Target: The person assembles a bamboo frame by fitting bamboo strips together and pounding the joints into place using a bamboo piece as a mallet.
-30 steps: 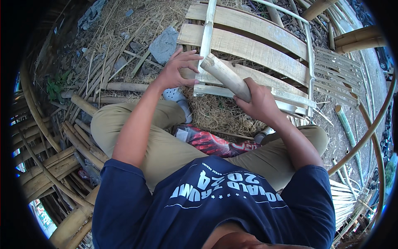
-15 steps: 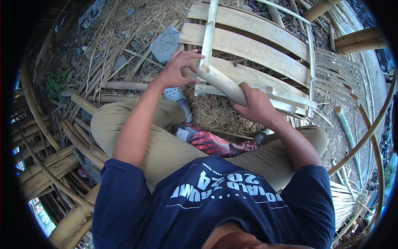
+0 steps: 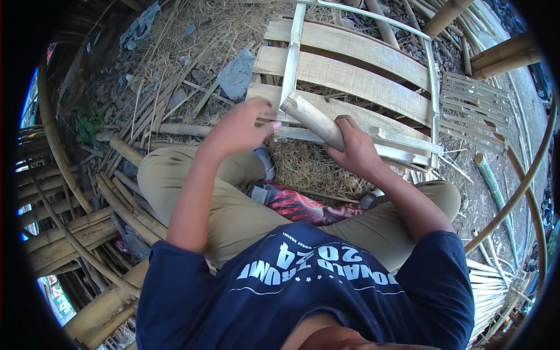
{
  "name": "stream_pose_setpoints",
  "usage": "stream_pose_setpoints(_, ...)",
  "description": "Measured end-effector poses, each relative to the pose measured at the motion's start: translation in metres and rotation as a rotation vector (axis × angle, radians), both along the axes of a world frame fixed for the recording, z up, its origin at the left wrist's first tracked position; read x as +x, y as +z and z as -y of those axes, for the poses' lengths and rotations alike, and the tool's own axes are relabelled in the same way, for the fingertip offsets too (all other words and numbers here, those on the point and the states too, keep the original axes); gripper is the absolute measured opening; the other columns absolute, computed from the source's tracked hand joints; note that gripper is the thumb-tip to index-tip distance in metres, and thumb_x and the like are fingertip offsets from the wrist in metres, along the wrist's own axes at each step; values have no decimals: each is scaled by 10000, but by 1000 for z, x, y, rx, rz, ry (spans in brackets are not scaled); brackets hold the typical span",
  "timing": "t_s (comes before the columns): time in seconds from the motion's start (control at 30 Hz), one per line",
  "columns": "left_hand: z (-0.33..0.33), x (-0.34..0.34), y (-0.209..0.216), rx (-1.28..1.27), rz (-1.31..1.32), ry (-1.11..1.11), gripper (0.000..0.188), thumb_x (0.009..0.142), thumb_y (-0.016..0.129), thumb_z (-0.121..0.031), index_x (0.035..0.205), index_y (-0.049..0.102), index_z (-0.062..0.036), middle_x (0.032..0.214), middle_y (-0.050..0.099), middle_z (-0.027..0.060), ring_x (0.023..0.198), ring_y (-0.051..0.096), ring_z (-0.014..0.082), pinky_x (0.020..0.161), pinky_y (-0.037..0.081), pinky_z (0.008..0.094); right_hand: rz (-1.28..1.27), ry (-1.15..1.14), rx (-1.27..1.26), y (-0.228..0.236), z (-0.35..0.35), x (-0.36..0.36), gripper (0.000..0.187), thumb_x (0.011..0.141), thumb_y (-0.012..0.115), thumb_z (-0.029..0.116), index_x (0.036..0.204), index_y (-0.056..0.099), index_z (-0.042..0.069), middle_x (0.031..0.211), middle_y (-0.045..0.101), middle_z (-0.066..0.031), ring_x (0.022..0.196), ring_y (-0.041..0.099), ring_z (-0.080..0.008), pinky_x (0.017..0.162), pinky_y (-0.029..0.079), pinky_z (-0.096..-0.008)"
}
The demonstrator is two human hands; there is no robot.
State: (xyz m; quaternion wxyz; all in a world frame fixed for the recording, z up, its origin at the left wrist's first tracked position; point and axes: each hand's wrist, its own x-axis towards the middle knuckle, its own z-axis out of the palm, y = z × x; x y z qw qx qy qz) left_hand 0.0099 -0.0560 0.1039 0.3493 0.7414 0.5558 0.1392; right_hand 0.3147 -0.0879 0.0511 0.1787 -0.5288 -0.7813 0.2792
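My right hand (image 3: 356,147) is closed round the lower end of a short, thick, pale wooden or bamboo rod (image 3: 309,118). The rod's far end is at the near left corner of a frame of pale split-bamboo strips (image 3: 291,70); whether it touches cannot be told. This frame lies over wide wooden boards (image 3: 350,73) with dark gaps between them. Left of that corner, my left hand (image 3: 240,127) is blurred, its thumb apart from the curved fingers and nothing visible in it.
Between my bent legs lies a red and black printed sack (image 3: 297,205) on straw. Bamboo poles (image 3: 70,239) are stacked at the left. A grey flat stone (image 3: 235,76) and loose strips lie beyond my left hand. A slatted bamboo panel (image 3: 473,111) lies at the right.
My left hand has pulled slightly back and left from the frame's corner. The right hand keeps its hold on the rod, nearly in place. The whole view has shifted a little.
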Motion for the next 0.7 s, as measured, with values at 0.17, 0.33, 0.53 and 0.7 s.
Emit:
stream_pose_setpoints(0.17,84,84,24,-16,-105,14,304,890,752,-124,1169,716,-8,1313,669,161,1230,630,360,1032,503,462,-50,-25,39,7,-1,6,486,860,789,273,1179,579,-28,1103,664,-257,973,700,-463,834,566,-539)
stream_pose_setpoints(0.33,83,136,-74,559,-186,19,542,909,732,-165,1392,587,33,1477,569,175,1486,450,344,1233,368,504,-45,-53,-150,18,-13,14,497,842,785,299,1171,626,-38,1020,719,-300,990,704,-482,869,560,-524)
stream_pose_setpoints(0.53,68,130,-119,579,-215,-2,580,896,696,-87,1440,539,41,1488,545,206,1511,425,349,1271,328,520,-37,-16,-165,20,-17,20,521,831,787,298,1192,624,-41,1001,723,-306,977,710,-480,862,563,-528)
stream_pose_setpoints(0.7,59,125,-126,767,-79,18,462,842,623,-4,1304,610,-23,1283,629,168,1287,592,358,1176,445,519,40,80,-54,36,-24,18,504,827,797,277,1201,628,-16,966,727,-276,953,714,-459,840,554,-527)
